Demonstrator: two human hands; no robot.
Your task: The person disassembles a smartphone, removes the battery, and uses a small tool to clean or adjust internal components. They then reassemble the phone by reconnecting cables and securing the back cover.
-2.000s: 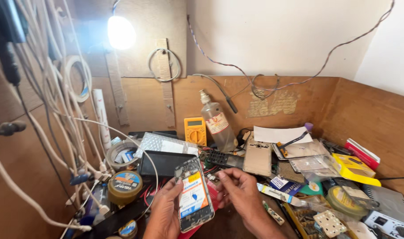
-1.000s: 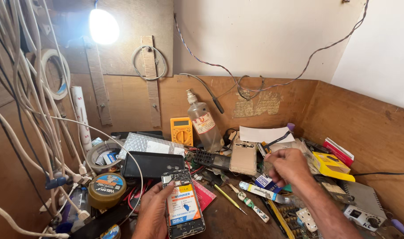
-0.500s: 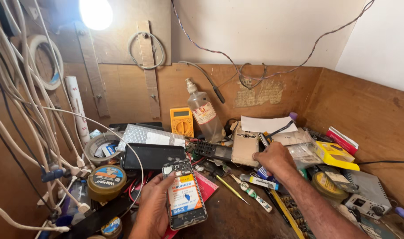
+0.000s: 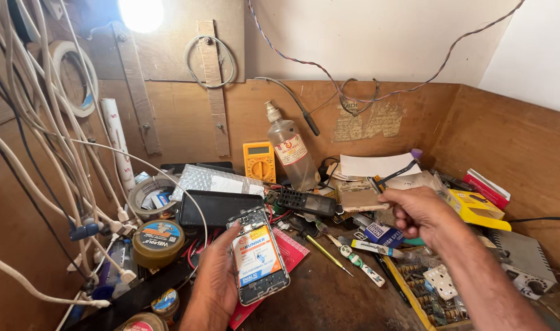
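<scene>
Item: opened mobile phone [image 4: 258, 256], back cover off, battery with white, orange and blue label exposed. Held in the left hand [image 4: 217, 279], fingers cupped beneath and thumb along its left edge; long axis runs away from the person, tilted slightly left, top end toward the black tablet [image 4: 217, 208].

Item: thin dark tool [image 4: 395, 174], possibly a brush or tweezers; too small to tell. Pinched in the right hand [image 4: 419, 211], fingers curled together, raised above the bench to the right of the phone and well apart from it. The phone lies down and to the left of this hand; the left hand is the nearer one.

Surroundings: yellow multimeter [image 4: 259, 161], clear spray bottle [image 4: 290, 149], round solder-paste tin [image 4: 158, 240], white cables [image 4: 41, 159], yellow box [image 4: 475, 207], wooden bench [image 4: 329, 294].
</scene>
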